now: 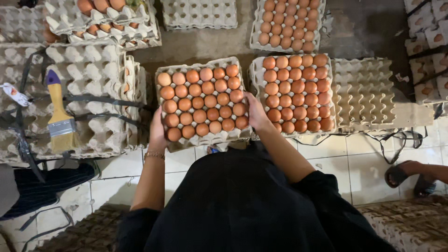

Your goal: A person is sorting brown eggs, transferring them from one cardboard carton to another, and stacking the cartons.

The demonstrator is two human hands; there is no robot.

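Observation:
A grey pulp egg tray (pixel 164 68) full of brown eggs (pixel 204 101) is held level in front of me. My left hand (pixel 157 131) grips its left edge, a bracelet on the wrist. Along the tray's right edge, my right hand (pixel 257 112) is closed on the rim. Just to the right sits another full tray of eggs (pixel 255 70), close to my right hand. My black clothing fills the bottom centre.
Stacks of empty trays (pixel 93 70) stand at left with a yellow-handled brush (pixel 59 116) and black straps on top. An empty tray stack (pixel 364 93) is at right. More filled trays (pixel 289 23) lie behind. Another person's sandalled foot (pixel 406 172) rests on the white tiled floor.

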